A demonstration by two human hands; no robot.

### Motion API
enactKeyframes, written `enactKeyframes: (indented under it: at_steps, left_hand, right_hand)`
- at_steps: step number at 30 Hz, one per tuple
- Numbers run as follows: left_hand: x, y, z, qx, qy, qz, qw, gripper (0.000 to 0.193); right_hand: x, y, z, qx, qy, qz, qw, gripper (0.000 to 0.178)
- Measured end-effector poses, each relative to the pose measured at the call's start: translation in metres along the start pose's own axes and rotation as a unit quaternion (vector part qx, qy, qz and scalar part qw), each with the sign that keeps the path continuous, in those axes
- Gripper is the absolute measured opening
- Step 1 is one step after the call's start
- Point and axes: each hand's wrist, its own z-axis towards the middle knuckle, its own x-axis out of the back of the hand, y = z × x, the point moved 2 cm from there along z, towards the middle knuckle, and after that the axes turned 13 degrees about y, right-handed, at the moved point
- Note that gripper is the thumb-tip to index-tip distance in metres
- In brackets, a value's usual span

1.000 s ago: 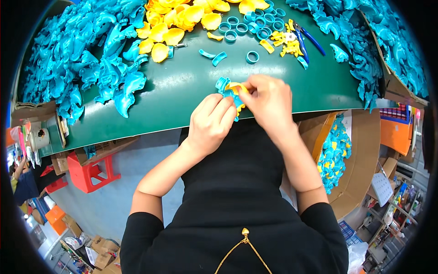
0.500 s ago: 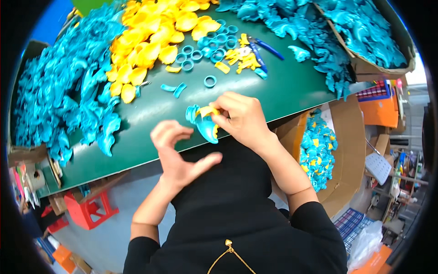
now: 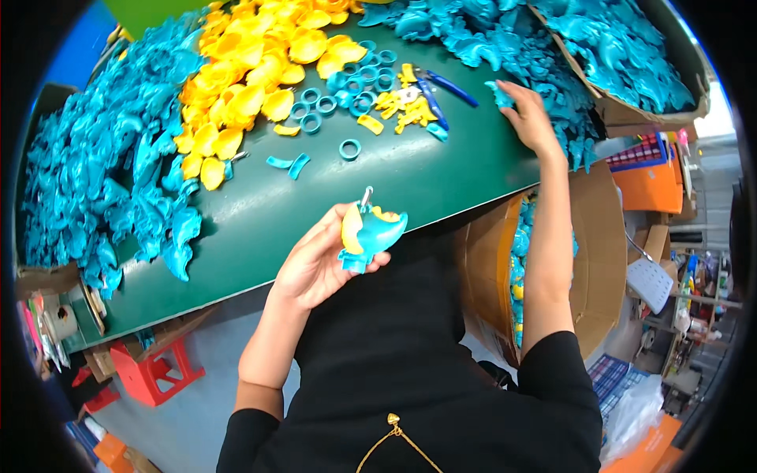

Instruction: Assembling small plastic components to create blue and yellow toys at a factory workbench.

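Holding a curved blue-and-yellow plastic assembly (image 3: pixel 382 230), slanted up-right lengthwise, in the left hand (image 3: pixel 319 264) by the near edge of the table (image 3: pixel 441 172); touching a loose blue shell (image 3: pixel 497 95), well apart toward the upper right, with the nearer right hand (image 3: pixel 531 118), loosely curled, cannot tell whether gripping; reading no legible lettering.

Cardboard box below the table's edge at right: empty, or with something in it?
Not empty: turquoise and yellow pieces show inside the cardboard box, beside the right forearm. How full, I cannot tell; the forearm hides part.
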Motion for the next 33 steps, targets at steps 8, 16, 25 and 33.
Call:
enactKeyframes:
  at_steps: [8, 16, 25, 33]
  left_hand:
    - [-0.006, -0.004, 0.0, -0.159, 0.032, 0.028, 0.986, 0.06]
    - [-0.01, -0.004, -0.006, -0.256, 0.075, 0.143, 0.953, 0.079]
    - [-0.004, -0.005, -0.01, -0.292, 0.084, 0.205, 0.93, 0.075]
    - [-0.009, 0.003, -0.02, -0.316, 0.099, 0.233, 0.914, 0.066]
  right_hand:
    - [0.027, -0.153, -0.038, -0.248, 0.02, 0.423, 0.871, 0.051]
    - [0.028, -0.273, -0.069, -0.177, -0.064, 0.544, 0.818, 0.055]
    - [0.03, -0.28, -0.073, -0.135, -0.053, 0.525, 0.839, 0.055]
    - [0.025, -0.287, -0.067, -0.128, -0.116, 0.51, 0.843, 0.064]
